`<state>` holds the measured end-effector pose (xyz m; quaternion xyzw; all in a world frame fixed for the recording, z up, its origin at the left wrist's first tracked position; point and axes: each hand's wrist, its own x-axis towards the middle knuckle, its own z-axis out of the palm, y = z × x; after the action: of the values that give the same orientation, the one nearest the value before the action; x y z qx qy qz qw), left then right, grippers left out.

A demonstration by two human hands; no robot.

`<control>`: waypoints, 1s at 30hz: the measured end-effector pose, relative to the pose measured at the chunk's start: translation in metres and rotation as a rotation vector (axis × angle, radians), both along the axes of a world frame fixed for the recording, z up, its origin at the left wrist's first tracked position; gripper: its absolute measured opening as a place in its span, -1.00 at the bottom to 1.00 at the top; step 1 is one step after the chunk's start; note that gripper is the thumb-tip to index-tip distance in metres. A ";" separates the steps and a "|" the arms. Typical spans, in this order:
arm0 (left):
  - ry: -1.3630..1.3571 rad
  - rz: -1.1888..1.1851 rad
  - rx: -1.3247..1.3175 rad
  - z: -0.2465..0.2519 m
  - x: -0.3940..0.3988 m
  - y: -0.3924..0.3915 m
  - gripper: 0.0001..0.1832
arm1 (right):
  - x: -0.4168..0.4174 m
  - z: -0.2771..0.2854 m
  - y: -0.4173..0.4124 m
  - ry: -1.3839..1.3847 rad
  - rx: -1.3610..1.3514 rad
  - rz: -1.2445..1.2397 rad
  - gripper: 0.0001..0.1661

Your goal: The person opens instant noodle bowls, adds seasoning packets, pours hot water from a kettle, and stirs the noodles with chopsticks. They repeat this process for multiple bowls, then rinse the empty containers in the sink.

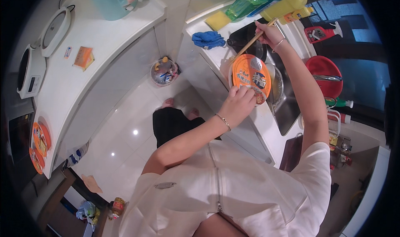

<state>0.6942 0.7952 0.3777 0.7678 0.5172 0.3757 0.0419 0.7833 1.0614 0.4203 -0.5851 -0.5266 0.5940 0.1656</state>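
Note:
An instant noodle bowl [247,69] with an orange lid sits at the edge of the white counter, beside the sink. My left hand [240,102] is closed on the near side of the bowl, fingers curled over the lid's edge. In my right hand [269,34] is a pair of wooden chopsticks [248,45], slanting down to the bowl's far rim. Whether their tips reach under the lid is hidden. Right of the bowl, a metal pan or strainer [278,84] rests in the sink [289,112], partly covered by the bowl.
A blue cloth [208,39], a yellow sponge [218,20] and a green detergent bottle [245,6] stand beyond the bowl. A red basin [323,67] lies past the faucet. Leftward, a curved counter [103,49] bears seasoning packets [83,57]. A waste bin [164,71] stands on the floor.

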 end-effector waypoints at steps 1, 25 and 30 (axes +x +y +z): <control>0.012 0.007 -0.006 0.001 0.000 0.001 -0.92 | -0.003 0.000 -0.001 -0.018 0.026 -0.004 -0.62; 0.292 -0.146 0.199 0.029 0.013 0.026 -0.89 | 0.002 0.039 -0.061 -0.033 0.254 -0.102 -0.59; 0.265 -0.140 0.281 0.036 0.012 0.043 -0.93 | -0.009 0.064 -0.075 -0.089 0.362 -0.046 -0.54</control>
<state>0.7061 0.8383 0.4137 0.8430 0.4060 0.3359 -0.1079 0.7739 0.9861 0.4848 -0.5833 -0.6183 0.4593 0.2580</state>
